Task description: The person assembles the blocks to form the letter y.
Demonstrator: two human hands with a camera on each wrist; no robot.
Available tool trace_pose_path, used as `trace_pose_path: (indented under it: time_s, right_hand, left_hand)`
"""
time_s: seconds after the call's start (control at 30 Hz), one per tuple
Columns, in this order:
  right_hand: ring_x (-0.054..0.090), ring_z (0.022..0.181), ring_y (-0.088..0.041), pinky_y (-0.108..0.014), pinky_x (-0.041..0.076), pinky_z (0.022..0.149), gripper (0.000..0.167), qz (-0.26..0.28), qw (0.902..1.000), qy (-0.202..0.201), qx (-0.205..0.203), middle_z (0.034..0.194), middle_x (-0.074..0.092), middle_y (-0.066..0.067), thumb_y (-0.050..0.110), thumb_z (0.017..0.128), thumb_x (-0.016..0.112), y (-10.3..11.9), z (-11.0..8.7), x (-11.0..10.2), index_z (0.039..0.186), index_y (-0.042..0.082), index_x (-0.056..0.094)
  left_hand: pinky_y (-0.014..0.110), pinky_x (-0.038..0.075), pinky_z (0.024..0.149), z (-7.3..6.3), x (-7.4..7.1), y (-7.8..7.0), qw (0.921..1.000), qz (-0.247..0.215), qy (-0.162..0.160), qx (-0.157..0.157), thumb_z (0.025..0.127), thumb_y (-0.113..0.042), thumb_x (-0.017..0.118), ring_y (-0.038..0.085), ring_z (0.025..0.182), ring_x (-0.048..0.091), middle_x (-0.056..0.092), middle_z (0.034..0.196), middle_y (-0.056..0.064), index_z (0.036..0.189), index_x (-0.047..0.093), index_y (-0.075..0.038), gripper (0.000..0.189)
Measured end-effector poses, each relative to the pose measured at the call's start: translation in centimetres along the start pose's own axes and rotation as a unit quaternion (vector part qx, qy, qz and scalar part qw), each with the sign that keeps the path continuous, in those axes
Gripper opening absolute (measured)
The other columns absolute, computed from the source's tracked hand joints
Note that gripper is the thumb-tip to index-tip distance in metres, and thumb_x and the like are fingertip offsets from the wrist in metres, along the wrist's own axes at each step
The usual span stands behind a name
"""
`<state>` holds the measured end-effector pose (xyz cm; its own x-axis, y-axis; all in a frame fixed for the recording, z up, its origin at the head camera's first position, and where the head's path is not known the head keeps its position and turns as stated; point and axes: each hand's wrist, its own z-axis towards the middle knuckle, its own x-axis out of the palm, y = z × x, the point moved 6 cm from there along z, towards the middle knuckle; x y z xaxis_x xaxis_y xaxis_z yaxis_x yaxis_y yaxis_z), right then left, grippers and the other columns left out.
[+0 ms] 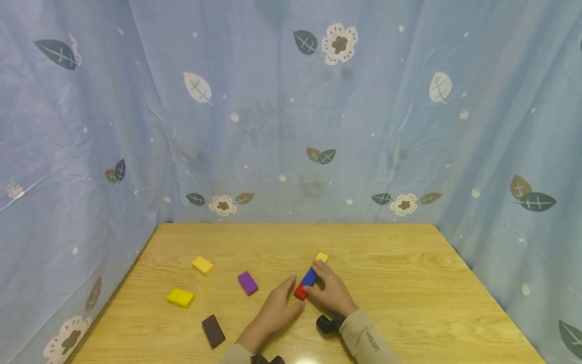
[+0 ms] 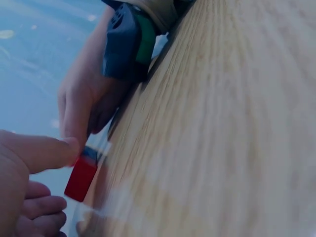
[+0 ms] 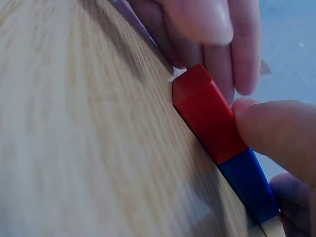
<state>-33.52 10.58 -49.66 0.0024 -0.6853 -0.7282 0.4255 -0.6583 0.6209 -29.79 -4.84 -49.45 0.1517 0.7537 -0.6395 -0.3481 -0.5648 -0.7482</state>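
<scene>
A red block (image 1: 300, 292), a blue block (image 1: 309, 277) and a yellow block (image 1: 322, 257) lie end to end in a slanting row on the table. My right hand (image 1: 335, 293) lies along the row's right side. Its thumb touches the red block (image 3: 210, 118), while its fingers reach over the row near the join of blue and yellow, hiding part of both. On the other side, my left hand (image 1: 278, 305) is beside the row's red end, fingers extended and thumb apart, holding nothing. The left wrist view shows the red end face close to the left fingers.
To the left on the wooden table (image 1: 409, 283) lie a purple block (image 1: 247, 283), a dark brown block (image 1: 213, 331), a yellow block (image 1: 181, 298) and a lighter yellow block (image 1: 202, 265). A blue patterned curtain (image 1: 273, 126) encloses the back and sides.
</scene>
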Motion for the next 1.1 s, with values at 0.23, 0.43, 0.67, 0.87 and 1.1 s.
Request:
trace_pose_path:
  time_s: [0.23, 0.43, 0.67, 0.87, 1.1]
  right_hand:
    - [0.034, 0.138, -0.035, -0.052, 0.032, 0.111, 0.071, 0.003, 1.0000, 0.001, -0.005, 0.146, 0.043, -0.015, 0.042, 0.084, 0.068, 0.0, -0.2, 0.1, 0.137, -0.002, 0.048]
    - [0.033, 0.139, -0.034, -0.052, 0.032, 0.111, 0.071, 0.004, 1.0000, 0.003, -0.004, 0.147, 0.041, -0.015, 0.042, 0.085, 0.068, 0.0, -0.3, 0.0, 0.138, -0.001, 0.046]
    - [0.031, 0.140, -0.033, -0.052, 0.032, 0.111, 0.072, 0.004, 0.9999, 0.013, 0.000, 0.150, 0.038, -0.013, 0.043, 0.086, 0.067, 0.0, -0.2, 0.1, 0.140, 0.001, 0.044]
    - [0.030, 0.140, -0.034, -0.052, 0.030, 0.112, 0.072, 0.007, 0.9998, 0.017, 0.004, 0.150, 0.037, -0.014, 0.041, 0.086, 0.067, 0.1, -0.1, 0.1, 0.140, 0.001, 0.043]
    - [0.029, 0.141, -0.033, -0.051, 0.028, 0.114, 0.072, 0.010, 0.9998, 0.018, 0.009, 0.150, 0.036, -0.014, 0.039, 0.085, 0.069, 0.3, 0.2, -0.1, 0.141, 0.001, 0.043]
  left_hand:
    - [0.055, 0.035, 0.108, -0.2, -2.5, 0.6, 0.9997, -0.012, -0.021, 0.001, 0.090, -0.028, 0.064, 0.040, 0.133, 0.040, 0.042, 0.145, 0.021, 0.144, 0.035, 0.000, 0.067]
    - [0.052, 0.051, 0.090, -0.5, -6.4, 2.1, 0.9992, -0.003, -0.036, -0.016, 0.091, -0.027, 0.064, 0.043, 0.106, 0.058, 0.059, 0.121, 0.025, 0.146, 0.033, -0.002, 0.068]
    - [0.038, 0.055, 0.076, -1.2, -10.5, 4.5, 0.9952, 0.027, -0.055, -0.077, 0.086, -0.023, 0.071, 0.025, 0.092, 0.062, 0.057, 0.126, 0.026, 0.146, 0.033, -0.002, 0.074]
    - [0.055, 0.042, 0.101, -1.7, -11.3, 6.1, 0.9941, 0.050, -0.034, -0.090, 0.083, -0.025, 0.074, 0.040, 0.115, 0.056, 0.056, 0.127, 0.026, 0.144, 0.031, 0.006, 0.081]
    - [0.054, 0.034, 0.109, -1.6, -11.0, 7.3, 0.9912, 0.041, -0.006, -0.125, 0.082, -0.029, 0.073, 0.041, 0.130, 0.042, 0.045, 0.140, 0.027, 0.146, 0.027, 0.006, 0.086]
